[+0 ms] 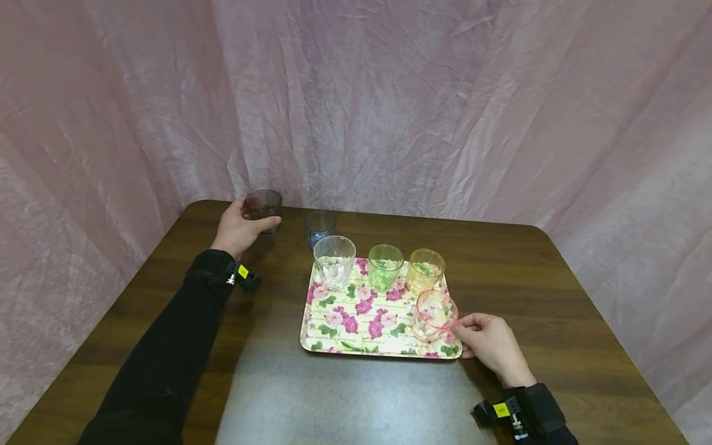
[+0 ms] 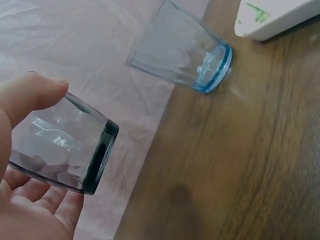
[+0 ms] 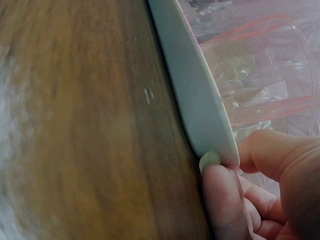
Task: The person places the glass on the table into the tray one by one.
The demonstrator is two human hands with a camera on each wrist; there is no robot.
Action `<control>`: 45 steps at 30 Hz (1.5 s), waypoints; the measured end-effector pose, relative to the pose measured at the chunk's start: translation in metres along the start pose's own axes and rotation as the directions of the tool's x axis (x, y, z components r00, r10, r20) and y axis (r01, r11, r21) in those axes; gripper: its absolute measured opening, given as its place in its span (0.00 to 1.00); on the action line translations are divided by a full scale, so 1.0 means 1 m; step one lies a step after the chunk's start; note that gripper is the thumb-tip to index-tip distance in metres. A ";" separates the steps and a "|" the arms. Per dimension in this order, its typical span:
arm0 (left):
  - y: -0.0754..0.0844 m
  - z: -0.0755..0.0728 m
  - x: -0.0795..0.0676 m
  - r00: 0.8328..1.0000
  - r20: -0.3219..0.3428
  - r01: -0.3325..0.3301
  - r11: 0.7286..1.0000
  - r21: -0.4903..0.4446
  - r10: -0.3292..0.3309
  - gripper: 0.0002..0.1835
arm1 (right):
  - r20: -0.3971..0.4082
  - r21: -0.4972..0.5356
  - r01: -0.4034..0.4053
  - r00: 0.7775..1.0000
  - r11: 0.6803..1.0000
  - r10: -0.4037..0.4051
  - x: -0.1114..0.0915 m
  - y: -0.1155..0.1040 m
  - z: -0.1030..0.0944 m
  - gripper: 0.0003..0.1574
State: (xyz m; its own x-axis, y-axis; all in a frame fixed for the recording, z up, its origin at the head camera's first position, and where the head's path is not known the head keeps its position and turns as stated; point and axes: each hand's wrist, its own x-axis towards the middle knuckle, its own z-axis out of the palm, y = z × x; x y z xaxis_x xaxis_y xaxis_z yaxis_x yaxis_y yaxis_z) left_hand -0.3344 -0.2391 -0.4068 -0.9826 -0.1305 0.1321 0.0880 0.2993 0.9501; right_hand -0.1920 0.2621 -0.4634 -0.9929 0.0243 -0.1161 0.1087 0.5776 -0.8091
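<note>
In my left hand (image 1: 238,227) is a dark grey glass (image 1: 264,210), with the thumb on one side and the fingers round the other, near the table's back left corner. Its thick dark base (image 2: 101,157) shows in the left wrist view. A blue glass (image 1: 319,228) stands to its right, behind the tray. My right hand (image 1: 492,345) pinches the front right corner of the flowered tray (image 1: 345,337), as the right wrist view shows at the tray's wall (image 3: 197,90). Just beside those fingers, a clear glass with a pink-orange rim (image 1: 436,315) stands on the tray.
Along the tray's back side stand a clear glass (image 1: 335,262), a green glass (image 1: 385,267) and a yellow glass (image 1: 426,272). All this is on a brown wooden table (image 1: 556,309), with a pink curtain (image 1: 356,111) hanging behind its back edge.
</note>
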 end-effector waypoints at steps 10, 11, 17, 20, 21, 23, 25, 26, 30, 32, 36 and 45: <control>0.010 -0.002 -0.003 1.000 -0.012 -0.015 1.000 -0.025 0.015 0.41 | -0.002 -0.033 0.009 1.000 0.999 -0.009 0.002 -0.001 -0.001 0.09; 0.012 -0.002 -0.003 1.000 -0.011 -0.020 1.000 -0.023 0.019 0.42 | -0.003 -0.034 0.009 1.000 0.999 -0.009 0.002 -0.001 -0.001 0.09; 0.021 -0.002 -0.006 0.999 -0.012 -0.031 1.000 -0.002 0.031 0.41 | -0.003 -0.037 0.005 1.000 0.999 -0.005 0.003 -0.001 0.000 0.09; 0.027 -0.001 -0.008 0.999 -0.013 -0.040 0.999 0.012 0.040 0.40 | -0.005 -0.034 0.007 1.000 0.999 -0.007 0.003 -0.001 0.000 0.09; 0.029 -0.001 -0.008 0.999 -0.011 -0.041 0.999 0.015 0.042 0.41 | -0.005 -0.032 0.007 1.000 0.999 -0.007 0.002 -0.001 0.000 0.09; 0.034 0.000 -0.010 0.999 -0.005 -0.043 0.999 0.015 0.043 0.41 | -0.003 -0.030 0.004 1.000 1.000 -0.004 0.002 -0.001 -0.001 0.09; 0.037 0.000 -0.011 0.999 0.004 -0.043 0.999 0.012 0.043 0.42 | -0.003 -0.032 0.001 1.000 0.999 -0.001 0.002 -0.001 -0.001 0.09; 0.039 0.000 -0.012 0.999 0.010 -0.046 0.999 0.010 0.046 0.42 | -0.003 -0.031 -0.001 1.000 1.000 0.001 0.002 -0.001 -0.001 0.09; 0.045 0.001 -0.014 0.998 0.026 -0.060 0.998 0.007 0.060 0.41 | -0.006 -0.029 -0.004 1.000 1.000 0.003 0.003 -0.001 -0.001 0.10; 0.049 0.002 -0.016 0.997 0.034 -0.072 0.997 0.009 0.072 0.41 | -0.007 -0.031 -0.003 1.000 1.000 0.003 0.003 0.000 -0.001 0.10; 0.054 0.004 -0.018 0.993 0.058 -0.098 0.995 -0.011 0.098 0.41 | -0.009 -0.034 -0.003 1.000 0.999 0.003 0.003 0.000 0.000 0.10; 0.067 0.010 -0.024 0.983 0.142 -0.111 0.992 -0.064 0.119 0.39 | -0.008 -0.041 -0.004 1.000 0.999 0.004 0.003 0.001 0.000 0.10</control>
State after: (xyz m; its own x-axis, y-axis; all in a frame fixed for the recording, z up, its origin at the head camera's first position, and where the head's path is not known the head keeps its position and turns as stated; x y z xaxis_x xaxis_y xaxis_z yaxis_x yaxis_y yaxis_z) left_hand -0.3065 -0.2065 -0.3493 -0.9783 0.0421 0.2030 0.2070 0.2510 0.9456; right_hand -0.1947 0.2626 -0.4648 -0.9929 0.0329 -0.1145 0.1106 0.6101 -0.7845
